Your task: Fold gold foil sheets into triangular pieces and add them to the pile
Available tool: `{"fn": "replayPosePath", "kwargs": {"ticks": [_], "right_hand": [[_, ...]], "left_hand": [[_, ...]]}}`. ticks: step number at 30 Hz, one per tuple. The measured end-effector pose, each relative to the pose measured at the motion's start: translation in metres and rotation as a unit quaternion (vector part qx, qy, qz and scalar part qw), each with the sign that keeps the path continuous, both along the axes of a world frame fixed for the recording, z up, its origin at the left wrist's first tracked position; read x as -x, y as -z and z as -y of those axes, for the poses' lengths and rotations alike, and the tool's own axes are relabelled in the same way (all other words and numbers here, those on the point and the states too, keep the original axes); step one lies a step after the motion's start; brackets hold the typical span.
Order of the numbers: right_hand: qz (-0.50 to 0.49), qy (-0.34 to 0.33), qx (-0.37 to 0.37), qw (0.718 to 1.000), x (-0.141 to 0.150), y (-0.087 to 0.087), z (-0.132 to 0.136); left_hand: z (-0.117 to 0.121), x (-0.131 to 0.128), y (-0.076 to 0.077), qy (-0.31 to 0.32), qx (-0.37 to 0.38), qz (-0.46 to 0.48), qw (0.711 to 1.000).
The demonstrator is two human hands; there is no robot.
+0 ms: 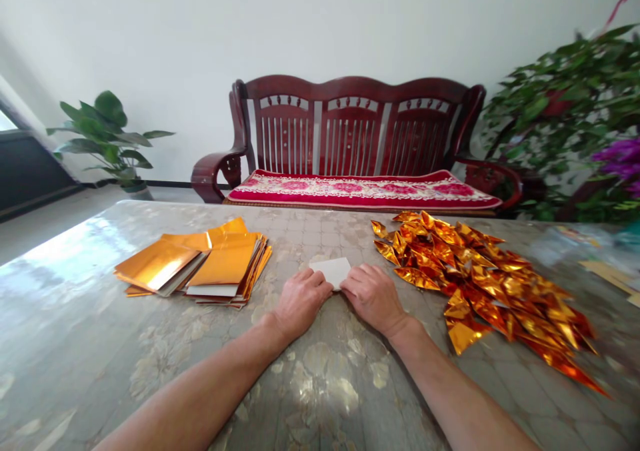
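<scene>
My left hand and right hand meet over a small white-faced paper, fingertips grasping its near edge, one hand toward each end; the thumbs are largely hidden, so how they bear on it I cannot tell. The paper lies directly ahead of my grip, flat or nearly so, its visible part reaching away from me between and beyond my knuckles. That part looks longer from side to side than front to back, though my fingers cover the near corners. Neither hand is clearly nearer: the paper sits about midway between them, on the patterned tabletop. Farther out, a stack of gold sheets rests beyond my left hand, apart from it, while a heap of folded gold foil pieces spreads to the right of my right hand. Across the table stands a carved wooden bench.
</scene>
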State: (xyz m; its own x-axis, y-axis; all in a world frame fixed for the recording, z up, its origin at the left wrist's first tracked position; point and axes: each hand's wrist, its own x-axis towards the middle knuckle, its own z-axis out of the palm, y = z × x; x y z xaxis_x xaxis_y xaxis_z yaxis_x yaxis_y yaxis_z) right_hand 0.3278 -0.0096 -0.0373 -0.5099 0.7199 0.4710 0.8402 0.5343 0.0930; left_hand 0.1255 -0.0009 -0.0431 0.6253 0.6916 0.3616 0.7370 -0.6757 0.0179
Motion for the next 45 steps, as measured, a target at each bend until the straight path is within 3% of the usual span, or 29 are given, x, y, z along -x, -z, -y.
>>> {"fn": "replayPosePath", "kwargs": {"ticks": [7, 15, 22, 45], "right_hand": [[-0.053, -0.028, 0.078, 0.995, -0.007, 0.002, -0.003], [-0.092, 0.023, 0.124, 0.988, -0.009, 0.005, -0.007], [-0.101, 0.06, 0.141, 0.983, -0.009, 0.007, -0.011], [-0.057, 0.11, 0.132, 0.983, -0.003, -0.001, -0.012]], "left_hand": [[0.0, 0.003, -0.007, -0.034, 0.073, 0.041, 0.996], [-0.011, 0.005, -0.007, -0.109, 0.166, 0.121, 0.973], [-0.017, 0.004, -0.009, -0.146, 0.199, 0.123, 0.961], [-0.014, -0.006, -0.018, -0.174, 0.138, 0.001, 0.975]]}}
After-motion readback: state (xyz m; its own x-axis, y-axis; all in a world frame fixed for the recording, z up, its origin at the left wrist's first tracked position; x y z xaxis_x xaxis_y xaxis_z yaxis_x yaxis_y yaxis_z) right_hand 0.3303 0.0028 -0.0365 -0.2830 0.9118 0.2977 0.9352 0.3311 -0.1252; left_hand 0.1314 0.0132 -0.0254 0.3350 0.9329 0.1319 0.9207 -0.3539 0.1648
